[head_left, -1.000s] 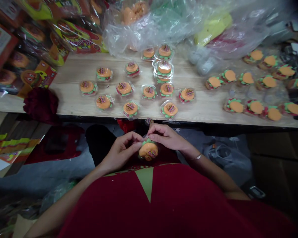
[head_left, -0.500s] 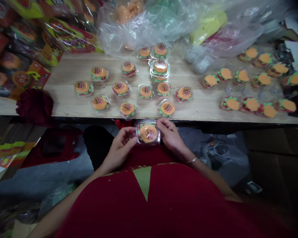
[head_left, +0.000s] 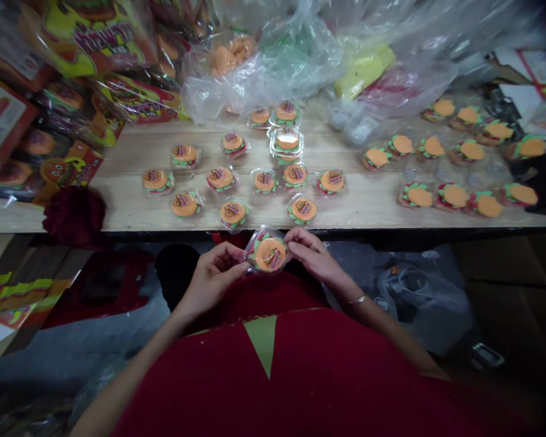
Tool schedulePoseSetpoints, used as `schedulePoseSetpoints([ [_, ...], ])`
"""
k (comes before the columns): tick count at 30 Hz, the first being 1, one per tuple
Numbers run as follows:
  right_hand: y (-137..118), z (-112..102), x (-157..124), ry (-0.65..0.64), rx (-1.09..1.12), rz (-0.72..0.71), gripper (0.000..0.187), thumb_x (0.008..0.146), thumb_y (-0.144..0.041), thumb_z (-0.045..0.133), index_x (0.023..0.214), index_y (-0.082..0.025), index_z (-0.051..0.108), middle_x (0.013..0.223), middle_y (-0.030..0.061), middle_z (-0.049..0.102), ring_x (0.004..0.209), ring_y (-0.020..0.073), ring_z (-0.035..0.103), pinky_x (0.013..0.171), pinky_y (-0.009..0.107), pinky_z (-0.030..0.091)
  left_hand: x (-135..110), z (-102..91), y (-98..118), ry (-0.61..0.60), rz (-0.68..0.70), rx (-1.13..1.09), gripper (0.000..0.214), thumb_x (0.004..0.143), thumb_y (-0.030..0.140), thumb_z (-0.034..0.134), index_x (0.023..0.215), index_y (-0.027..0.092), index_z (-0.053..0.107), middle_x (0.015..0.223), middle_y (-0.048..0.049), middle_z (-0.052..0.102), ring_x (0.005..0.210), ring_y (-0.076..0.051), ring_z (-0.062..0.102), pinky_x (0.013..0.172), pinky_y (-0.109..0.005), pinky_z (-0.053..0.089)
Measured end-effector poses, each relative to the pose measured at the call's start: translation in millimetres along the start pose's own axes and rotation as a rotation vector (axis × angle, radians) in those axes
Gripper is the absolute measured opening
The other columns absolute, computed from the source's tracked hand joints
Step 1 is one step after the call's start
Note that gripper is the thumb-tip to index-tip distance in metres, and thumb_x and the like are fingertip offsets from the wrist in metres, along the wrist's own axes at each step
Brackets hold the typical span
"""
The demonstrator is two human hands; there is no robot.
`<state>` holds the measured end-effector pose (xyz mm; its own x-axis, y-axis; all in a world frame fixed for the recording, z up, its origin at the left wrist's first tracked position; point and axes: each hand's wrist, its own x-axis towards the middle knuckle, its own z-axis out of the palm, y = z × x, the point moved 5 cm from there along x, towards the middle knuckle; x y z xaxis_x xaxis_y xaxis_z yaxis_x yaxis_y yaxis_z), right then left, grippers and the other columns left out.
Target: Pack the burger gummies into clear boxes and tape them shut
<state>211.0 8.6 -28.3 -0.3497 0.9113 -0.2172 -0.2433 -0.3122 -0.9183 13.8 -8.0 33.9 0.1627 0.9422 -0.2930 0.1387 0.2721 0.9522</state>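
Observation:
Between my two hands, just in front of the table edge, is a clear plastic case with a toy burger (head_left: 269, 254) inside. Its orange bun faces up and bears a printed sticker. My left hand (head_left: 216, 274) pinches the case at its left side, and my right hand (head_left: 310, 255) has thumb and fingers closed on its right side. The case is tilted a little. Beyond it on the table lie several similar cased burgers, the nearest being one (head_left: 233, 212) to the left and one (head_left: 303, 209) to the right.
More burgers (head_left: 452, 195), without visible stickers, stand in rows on the right of the wooden table (head_left: 355, 209). Clear plastic bags (head_left: 295, 60) fill the back. Printed boxes (head_left: 73, 167) are stacked at left, near a dark red cloth (head_left: 75, 209). A red stool (head_left: 118, 273) stands below.
The cased burger has turned slightly in my hands and now sits tilted. The whole view has shifted, so the table appears lower. Both hands keep their grip.

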Motion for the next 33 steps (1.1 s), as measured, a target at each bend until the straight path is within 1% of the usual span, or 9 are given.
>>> schedulePoseSetpoints([
  [3, -14.6, 7.8, -4.5, -0.249, -0.22, -0.032, 0.025, 0.08, -0.039, 0.067, 0.087, -0.018, 0.055, 0.082, 0.0004, 0.054, 0.071, 0.0115, 0.048, 0.066, 0.025, 0.041, 3.9, -5.2, 15.3, -0.216, 0.012, 0.138, 0.013, 0.076, 0.026, 0.071, 0.082, 0.016, 0.065, 0.076, -0.0024, 0.065, 0.067, -0.013, 0.058, 0.061, -0.023, 0.046],
  [5, -24.0, 14.4, -6.1, -0.278, -0.264, -0.074, 0.026, 0.081, -0.038, 0.066, 0.093, -0.018, 0.055, 0.085, 0.0009, 0.054, 0.073, 0.0117, 0.048, 0.066, 0.024, 0.041, 4.1, -2.9, 19.5, -0.351, -0.009, 0.182, 0.014, 0.079, 0.028, 0.069, 0.086, 0.017, 0.066, 0.078, -0.0031, 0.066, 0.069, -0.014, 0.058, 0.062, -0.023, 0.045],
  [7, -32.9, 21.2, -6.4, -0.28, -0.324, -0.144, 0.023, 0.084, -0.037, 0.063, 0.097, -0.018, 0.057, 0.087, 0.0015, 0.054, 0.076, 0.0122, 0.05, 0.068, 0.025, 0.041, 3.5, 3.6, 18.1, -0.394, -0.014, 0.19, 0.014, 0.08, 0.028, 0.067, 0.089, 0.017, 0.066, 0.08, -0.0032, 0.066, 0.07, -0.014, 0.058, 0.063, -0.023, 0.045],
  [10, -42.1, 30.0, -5.6, -0.372, -0.457, -0.22, 0.017, 0.089, -0.032, 0.057, 0.095, -0.017, 0.06, 0.086, 0.0025, 0.056, 0.077, 0.0123, 0.051, 0.067, 0.025, 0.041, 1.9, 15.3, 7.2, -0.249, 0.008, 0.125, 0.014, 0.08, 0.029, 0.067, 0.084, 0.016, 0.066, 0.078, -0.0023, 0.066, 0.071, -0.013, 0.058, 0.065, -0.023, 0.045],
  [12, -45.2, 32.6, -3.3, -0.445, -0.511, -0.222, 0.016, 0.09, -0.03, 0.055, 0.096, -0.016, 0.061, 0.081, 0.0012, 0.055, 0.071, 0.0111, 0.049, 0.063, 0.023, 0.039, -1.4, 20.4, -2.5, -0.094, 0.02, 0.066, 0.016, 0.078, 0.031, 0.068, 0.08, 0.016, 0.064, 0.076, -0.0015, 0.065, 0.068, -0.013, 0.057, 0.064, -0.022, 0.045],
  [14, -47.5, 34.2, 0.0, -0.491, -0.537, -0.217, 0.014, 0.09, -0.028, 0.054, 0.094, -0.016, 0.06, 0.077, -0.0003, 0.054, 0.067, 0.0101, 0.046, 0.061, 0.023, 0.038, -5.9, 24.6, -9.6, -0.013, 0.041, 0.063, 0.017, 0.078, 0.032, 0.069, 0.077, 0.016, 0.063, 0.073, -0.0006, 0.063, 0.066, -0.012, 0.056, 0.062, -0.022, 0.044],
  [20, -45.3, 42.3, 3.8, -0.494, -0.61, -0.279, 0.014, 0.091, -0.027, 0.053, 0.085, -0.016, 0.058, 0.078, 0.0009, 0.056, 0.069, 0.0116, 0.048, 0.065, 0.025, 0.038, -11.6, 24.7, -12.5, -0.013, 0.116, 0.163, 0.016, 0.08, 0.032, 0.065, 0.077, 0.017, 0.063, 0.07, -0.0005, 0.062, 0.064, -0.012, 0.054, 0.06, -0.021, 0.042],
  [27, -33.6, 44.0, -0.6, -0.427, -0.595, -0.236, 0.013, 0.09, -0.026, 0.053, 0.083, -0.016, 0.058, 0.076, 0.0008, 0.054, 0.069, 0.0116, 0.048, 0.064, 0.025, 0.038, -10.6, 23.7, -11.7, -0.031, 0.189, 0.297, 0.014, 0.082, 0.028, 0.062, 0.075, 0.016, 0.063, 0.068, -0.0009, 0.061, 0.063, -0.012, 0.053, 0.06, -0.022, 0.04],
  [33, -34.4, 38.1, -6.6, -0.408, -0.506, -0.221, 0.017, 0.091, -0.031, 0.054, 0.086, -0.016, 0.061, 0.082, 0.002, 0.058, 0.075, 0.0125, 0.052, 0.069, 0.026, 0.04, -12.2, 24.5, -14.2, -0.086, 0.143, 0.22, 0.014, 0.083, 0.03, 0.063, 0.08, 0.016, 0.063, 0.072, -0.0013, 0.062, 0.064, -0.012, 0.055, 0.06, -0.022, 0.042],
])
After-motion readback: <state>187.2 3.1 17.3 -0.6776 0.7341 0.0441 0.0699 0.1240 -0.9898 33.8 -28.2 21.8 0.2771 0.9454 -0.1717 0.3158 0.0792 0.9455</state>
